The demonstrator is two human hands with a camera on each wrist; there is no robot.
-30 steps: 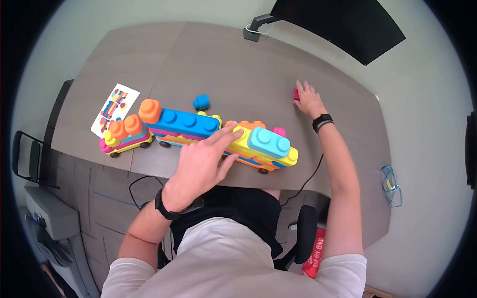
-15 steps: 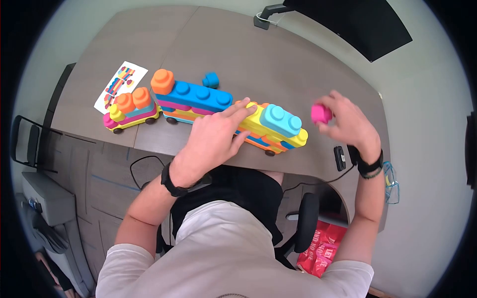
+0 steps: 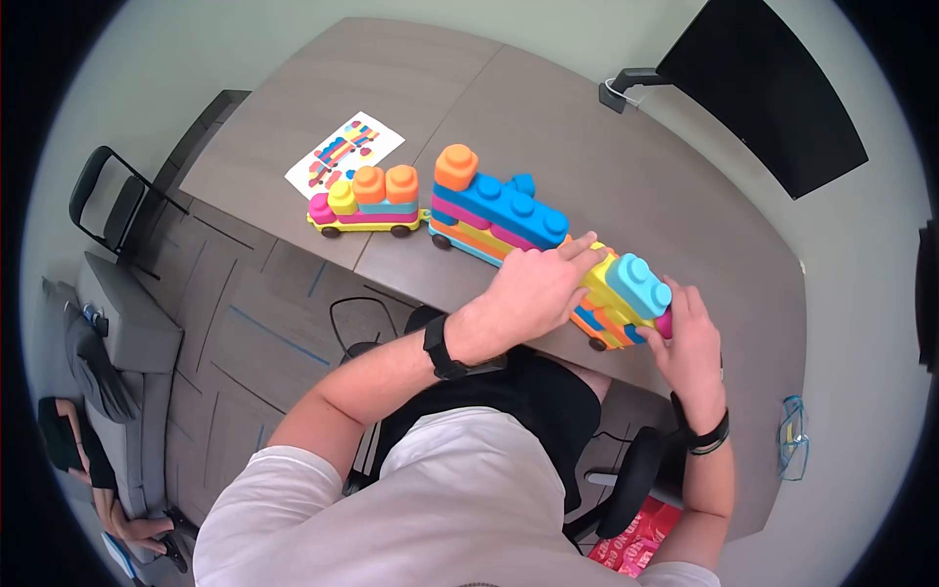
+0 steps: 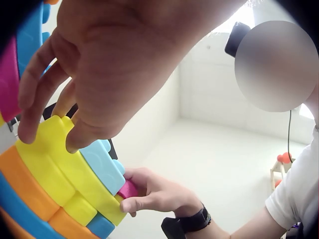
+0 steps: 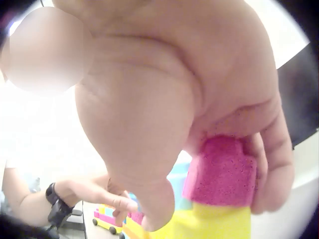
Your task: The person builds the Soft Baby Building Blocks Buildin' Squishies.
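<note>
A train of toy building blocks on wheels stands on the table. My left hand (image 3: 533,293) steadies its right-hand car, thumb on the near side of a yellow block (image 4: 45,149) and fingers over the top. With my right hand (image 3: 693,342) I grip a small pink block (image 5: 222,177) between thumb and fingers. It sits at the yellow end of the car, right beside the light blue block (image 3: 641,282). The middle car carries a long blue block (image 3: 509,207) and an orange one (image 3: 456,168). A smaller car (image 3: 364,223) stands at the left.
A printed picture sheet (image 3: 344,154) lies behind the left car. One loose blue block (image 3: 524,183) is partly hidden behind the middle car. A monitor (image 3: 768,83) stands at the back right, and blue-framed glasses (image 3: 793,437) show at the table's right edge.
My right hand has picked up the pink block from the far right of the table and brought it to the right-hand car. The left hand stays on that car; the head view has turned.
</note>
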